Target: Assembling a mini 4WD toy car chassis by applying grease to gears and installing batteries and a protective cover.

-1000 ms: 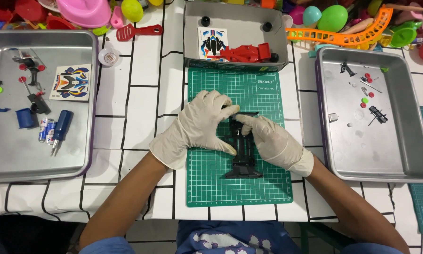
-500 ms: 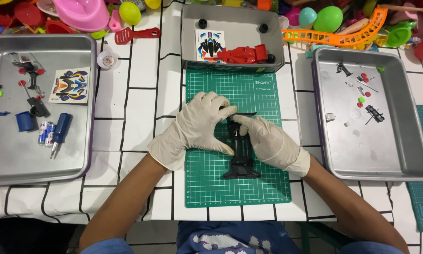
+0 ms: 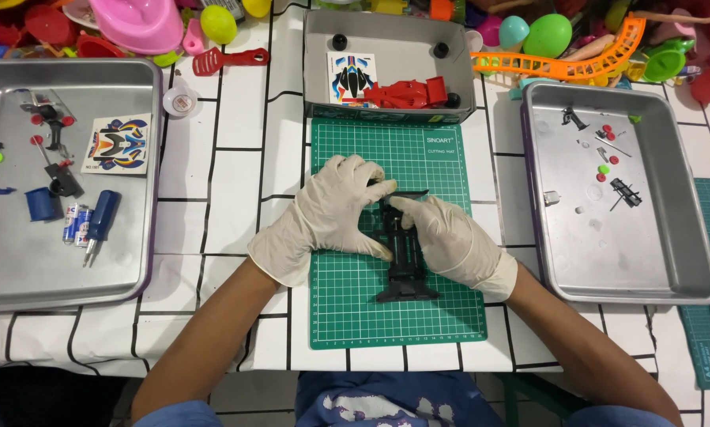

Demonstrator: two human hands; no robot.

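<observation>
Both hands wear thin white gloves and meet over a black toy car frame that lies on the green cutting mat in the middle of the table. The left hand is curled over the upper left side of the frame, with its fingertips at the front end and its thumb stretched along the frame's left edge. The right hand grasps the frame from the right side, and its fingers pinch the front part, almost touching the left fingertips. The rear end of the frame shows below the hands and rests on the mat.

Just behind the mat stands a grey box with a red car body, a sticker sheet and some small black wheels inside. On the left is a metal tray holding a second sticker sheet, a blue screwdriver, two batteries and small dark parts. On the right is another metal tray with small black, red and green pieces. Along the far edge of the table lie many colourful plastic toys, among them an orange track piece and a green egg. The table cover is white with black lines
</observation>
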